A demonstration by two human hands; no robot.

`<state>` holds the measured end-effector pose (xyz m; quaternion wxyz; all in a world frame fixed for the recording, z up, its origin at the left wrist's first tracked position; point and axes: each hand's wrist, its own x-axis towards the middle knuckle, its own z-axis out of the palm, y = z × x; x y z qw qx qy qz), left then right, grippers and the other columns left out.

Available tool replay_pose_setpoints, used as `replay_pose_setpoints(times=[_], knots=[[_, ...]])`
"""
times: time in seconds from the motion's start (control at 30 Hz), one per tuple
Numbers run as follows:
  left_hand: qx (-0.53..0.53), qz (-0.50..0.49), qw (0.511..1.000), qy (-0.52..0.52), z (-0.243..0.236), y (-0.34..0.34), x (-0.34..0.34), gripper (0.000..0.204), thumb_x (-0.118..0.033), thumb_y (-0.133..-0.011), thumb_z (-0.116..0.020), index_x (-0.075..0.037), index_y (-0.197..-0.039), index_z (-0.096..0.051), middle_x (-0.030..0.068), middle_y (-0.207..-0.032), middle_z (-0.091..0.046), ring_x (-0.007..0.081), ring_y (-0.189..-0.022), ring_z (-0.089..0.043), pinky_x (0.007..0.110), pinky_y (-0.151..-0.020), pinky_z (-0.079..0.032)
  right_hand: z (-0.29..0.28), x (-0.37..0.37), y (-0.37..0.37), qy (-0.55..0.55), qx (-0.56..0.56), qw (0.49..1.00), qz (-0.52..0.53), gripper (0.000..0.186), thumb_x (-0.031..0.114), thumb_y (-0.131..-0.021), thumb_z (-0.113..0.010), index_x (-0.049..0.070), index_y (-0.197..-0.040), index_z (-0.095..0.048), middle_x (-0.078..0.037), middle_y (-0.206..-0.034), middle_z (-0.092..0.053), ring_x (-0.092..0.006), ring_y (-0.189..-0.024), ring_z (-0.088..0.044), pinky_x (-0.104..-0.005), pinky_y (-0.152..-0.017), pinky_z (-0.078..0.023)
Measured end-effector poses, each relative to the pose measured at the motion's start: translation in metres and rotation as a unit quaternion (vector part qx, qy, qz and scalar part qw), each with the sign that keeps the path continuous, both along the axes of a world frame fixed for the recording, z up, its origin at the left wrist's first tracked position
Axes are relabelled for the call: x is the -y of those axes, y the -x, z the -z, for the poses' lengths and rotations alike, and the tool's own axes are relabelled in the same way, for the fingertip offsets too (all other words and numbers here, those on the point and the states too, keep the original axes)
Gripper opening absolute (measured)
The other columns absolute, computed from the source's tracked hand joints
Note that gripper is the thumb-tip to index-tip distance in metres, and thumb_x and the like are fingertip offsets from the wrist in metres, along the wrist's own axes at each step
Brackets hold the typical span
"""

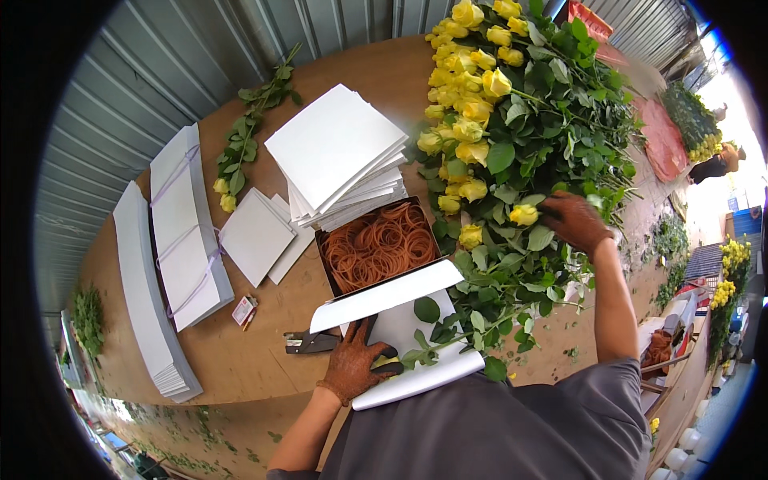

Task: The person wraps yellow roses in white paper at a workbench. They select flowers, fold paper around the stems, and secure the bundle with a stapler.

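My left hand (364,364), in a brown glove with dark fingertips, presses with spread fingers on a curled white sheet (416,378) that has leafy stems lying across it. A black stapler (308,342) lies just beside that hand. My right hand (572,216), gloved alike, pinches a yellow rose (525,214) just behind its head, at the near side of a large heap of roses (472,104). An open box of tan rubber bands (372,240) sits between the paper stack (336,140) and the white sheet under my left hand.
Long card stacks (184,208), square sheets (252,232), a small box (245,312) and loose rose stems (240,152) lie on the brown table (216,360). A corrugated metal wall (176,48) stands behind. At the far right are another person (712,166), more roses and pink wrapping (664,140).
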<state>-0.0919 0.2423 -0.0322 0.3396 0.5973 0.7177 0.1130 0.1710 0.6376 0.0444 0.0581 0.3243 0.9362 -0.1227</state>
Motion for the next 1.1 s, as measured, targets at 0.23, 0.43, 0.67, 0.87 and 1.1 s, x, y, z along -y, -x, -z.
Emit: replay_pose_setpoints(times=[0.23,0.43,0.67,0.87,1.1], knots=[[0.014,-0.019,0.999,-0.024,0.001,0.001,0.004,0.045,-0.029,-0.065,-0.086,-0.023,-0.107,-0.072,0.0225,-0.151,-0.037,0.0448,-0.142,-0.031,0.052,-0.111,-0.037,-0.104,0.13,0.052,-0.137,-0.14,0.967,-0.16,0.028,0.008,-0.077,-0.072,0.014,-0.104,-0.071,-0.009,-0.102,-0.064,-0.0299,-0.084,-0.064,-0.0415,-0.073,-0.051],[0.025,-0.051,0.997,-0.056,-0.002,-0.001,0.007,0.073,-0.035,-0.069,-0.085,-0.021,-0.134,-0.057,0.0199,-0.149,-0.041,0.0401,-0.142,-0.033,0.051,-0.11,-0.038,-0.009,0.19,0.086,0.191,-0.048,0.939,-0.282,0.026,0.018,-0.087,-0.066,0.015,-0.113,-0.065,-0.011,-0.102,-0.058,-0.0322,-0.083,-0.065,-0.0423,-0.071,-0.054],[0.055,-0.112,0.991,-0.041,0.006,-0.003,0.016,0.096,-0.046,-0.07,-0.083,-0.002,-0.144,-0.041,0.0228,-0.15,-0.039,0.0386,-0.144,-0.029,0.049,-0.116,-0.03,0.076,0.214,0.114,0.171,-0.093,0.896,-0.399,0.031,0.018,-0.083,-0.066,0.017,-0.114,-0.067,-0.011,-0.106,-0.062,-0.032,-0.095,-0.064,-0.0439,-0.083,-0.053],[0.044,-0.063,0.995,-0.061,0.008,0.0,0.012,0.065,-0.044,-0.071,-0.082,-0.019,-0.128,-0.064,0.0207,-0.151,-0.039,0.0412,-0.143,-0.031,0.055,-0.113,-0.031,0.083,0.209,0.118,0.202,-0.07,0.889,-0.405,0.022,0.017,-0.086,-0.058,0.012,-0.104,-0.07,-0.012,-0.099,-0.065,-0.0325,-0.094,-0.063,-0.046,-0.084,-0.051],[-0.013,-0.032,0.999,-0.011,0.01,-0.002,0.018,0.07,-0.048,-0.071,-0.081,-0.023,-0.133,-0.061,0.0192,-0.152,-0.037,0.042,-0.143,-0.029,0.058,-0.113,-0.029,-0.012,0.071,0.111,0.221,0.124,0.96,-0.122,0.039,0.039,-0.086,-0.062,0.009,-0.11,-0.068,-0.02,-0.101,-0.068,-0.0379,-0.094,-0.066,-0.0451,-0.084,-0.053]])
